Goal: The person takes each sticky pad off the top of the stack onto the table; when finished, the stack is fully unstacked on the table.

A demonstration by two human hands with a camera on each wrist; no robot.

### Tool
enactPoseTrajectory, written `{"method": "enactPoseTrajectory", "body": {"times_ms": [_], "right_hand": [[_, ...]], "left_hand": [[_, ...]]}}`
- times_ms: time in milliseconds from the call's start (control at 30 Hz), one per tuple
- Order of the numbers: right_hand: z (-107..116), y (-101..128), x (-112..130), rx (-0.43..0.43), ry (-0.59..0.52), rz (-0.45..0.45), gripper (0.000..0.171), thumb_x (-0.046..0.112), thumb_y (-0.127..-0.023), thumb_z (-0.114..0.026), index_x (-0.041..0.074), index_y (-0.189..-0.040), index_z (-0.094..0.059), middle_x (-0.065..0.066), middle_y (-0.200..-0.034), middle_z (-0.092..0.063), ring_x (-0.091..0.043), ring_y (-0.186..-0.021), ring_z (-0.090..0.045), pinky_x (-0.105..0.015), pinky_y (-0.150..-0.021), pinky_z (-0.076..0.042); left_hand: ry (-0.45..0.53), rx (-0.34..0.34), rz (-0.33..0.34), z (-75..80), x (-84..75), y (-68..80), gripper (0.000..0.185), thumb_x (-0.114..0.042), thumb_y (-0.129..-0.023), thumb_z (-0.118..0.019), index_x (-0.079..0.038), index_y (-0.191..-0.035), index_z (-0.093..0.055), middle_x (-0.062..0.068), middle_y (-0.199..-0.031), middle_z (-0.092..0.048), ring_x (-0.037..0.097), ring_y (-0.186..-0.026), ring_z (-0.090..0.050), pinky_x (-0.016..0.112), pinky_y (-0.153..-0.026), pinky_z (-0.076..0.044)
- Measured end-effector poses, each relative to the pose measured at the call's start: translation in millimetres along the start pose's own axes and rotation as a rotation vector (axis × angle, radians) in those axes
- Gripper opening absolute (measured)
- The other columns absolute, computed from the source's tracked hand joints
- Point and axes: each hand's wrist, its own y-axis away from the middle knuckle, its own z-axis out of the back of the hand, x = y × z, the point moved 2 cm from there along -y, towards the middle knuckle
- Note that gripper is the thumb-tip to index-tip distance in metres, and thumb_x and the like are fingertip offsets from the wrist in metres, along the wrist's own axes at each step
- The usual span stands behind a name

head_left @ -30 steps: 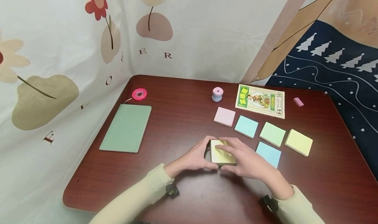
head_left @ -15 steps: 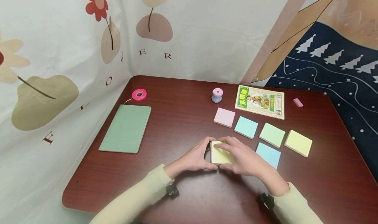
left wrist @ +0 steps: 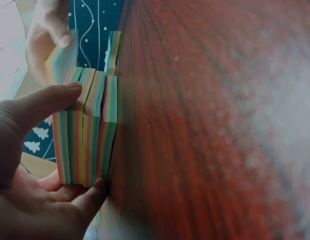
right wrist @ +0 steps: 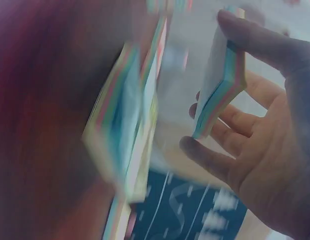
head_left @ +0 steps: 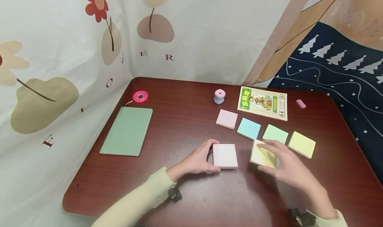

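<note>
A green notebook [head_left: 127, 130] lies at the bench's [head_left: 185, 200] left, with a pink tape reel [head_left: 140, 96] behind it. Near the front middle, the left hand [head_left: 198, 160] grips the left edge of a note stack [head_left: 225, 156] with a pink top, thumb and fingers curled round its sides. Just to its right, the right hand [head_left: 287, 167] pinches a thinner yellow-topped pad [head_left: 262, 156] between thumb and fingers, lifted off the bench. Behind lie pink [head_left: 226, 118], blue [head_left: 248, 128], green [head_left: 275, 133] and yellow [head_left: 301, 144] pads, a sharpener [head_left: 219, 96], a booklet [head_left: 262, 102] and an eraser [head_left: 300, 103].
</note>
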Motion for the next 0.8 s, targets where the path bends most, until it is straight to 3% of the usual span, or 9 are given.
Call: {"method": "enactPoseTrajectory", "body": {"times_ms": [133, 300, 400, 800], "right_hand": [[15, 29, -32, -0.050, 0.035, -0.131, 0.067, 0.030, -0.066, -0.092, 0.011, -0.124, -0.065, -0.011, -0.124, -0.057, -0.028, -0.103, -0.052, -0.034, -0.073, -0.040], [22, 60, -67, -0.031, 0.036, -0.252, 0.070, 0.028, -0.066, -0.091, 0.007, -0.126, -0.062, -0.018, -0.124, -0.055, -0.038, -0.108, -0.050, -0.049, -0.081, -0.039], [18, 69, -79, 0.008, 0.029, -0.275, 0.071, 0.025, -0.066, -0.091, 0.004, -0.127, -0.060, -0.022, -0.124, -0.053, -0.043, -0.111, -0.048, -0.061, -0.082, -0.038], [10, 70, -86, 0.053, -0.013, -0.232, 0.066, 0.016, -0.068, -0.088, 0.002, -0.125, -0.059, -0.027, -0.127, -0.049, -0.049, -0.114, -0.043, -0.064, -0.085, -0.035]], "left_hand": [[0.000, 0.002, 0.002, -0.4, 0.6, -0.1, 0.086, -0.022, -0.067, -0.091, -0.008, -0.136, -0.042, 0.001, -0.127, -0.053, 0.013, -0.114, -0.051, 0.030, -0.101, -0.041], [-0.001, 0.005, 0.004, 0.2, -0.1, 0.2, 0.086, -0.021, -0.067, -0.091, -0.008, -0.137, -0.042, 0.001, -0.127, -0.052, 0.013, -0.115, -0.051, 0.030, -0.101, -0.041], [-0.003, 0.005, -0.003, 0.8, -1.0, 0.4, 0.085, -0.021, -0.067, -0.090, -0.008, -0.136, -0.042, 0.002, -0.127, -0.052, 0.014, -0.115, -0.051, 0.030, -0.101, -0.041], [-0.001, 0.001, -0.023, 1.0, -0.5, 0.8, 0.084, -0.022, -0.067, -0.091, -0.007, -0.135, -0.043, 0.002, -0.126, -0.053, 0.014, -0.113, -0.051, 0.030, -0.100, -0.041]]}}
